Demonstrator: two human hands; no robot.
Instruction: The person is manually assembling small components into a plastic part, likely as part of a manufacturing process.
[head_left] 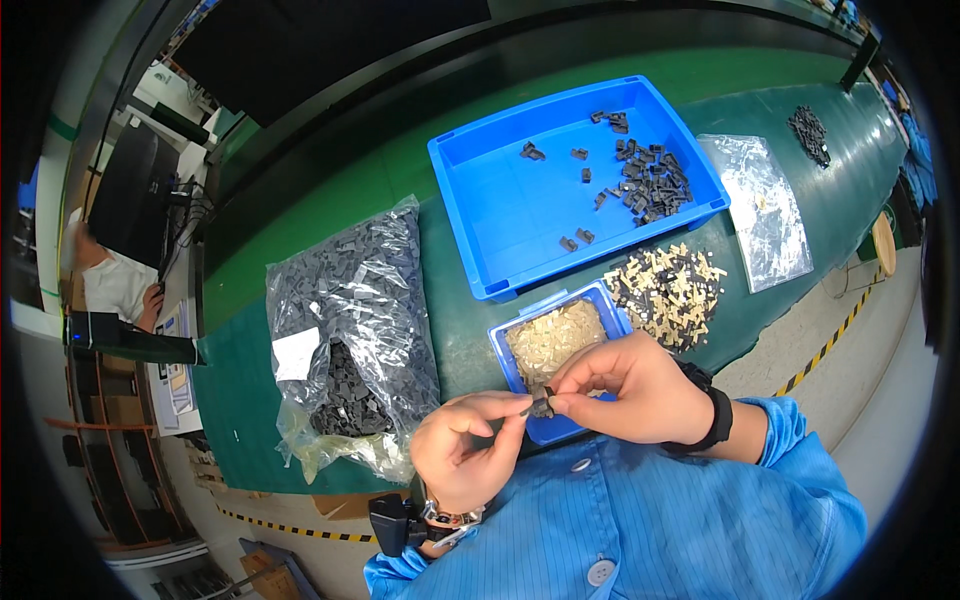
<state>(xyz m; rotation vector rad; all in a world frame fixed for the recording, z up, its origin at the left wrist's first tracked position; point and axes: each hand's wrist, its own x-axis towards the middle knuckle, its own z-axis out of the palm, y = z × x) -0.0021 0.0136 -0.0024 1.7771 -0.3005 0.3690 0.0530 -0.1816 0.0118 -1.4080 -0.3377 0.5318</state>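
Left hand (462, 445) and right hand (640, 388) pinch a dark part (541, 407) between them.

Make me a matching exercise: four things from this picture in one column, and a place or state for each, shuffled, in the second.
Column one
1. Large blue plastic tray
2. Bulging clear plastic bag
3. Small blue plastic bin
4. Small dark part

Column two
A. Held between the left hand and right hand
B. Contains cream-coloured pieces
C. Farthest left of the four
D. Has loose black parts on its floor

Pairs: 1-D, 2-C, 3-B, 4-A
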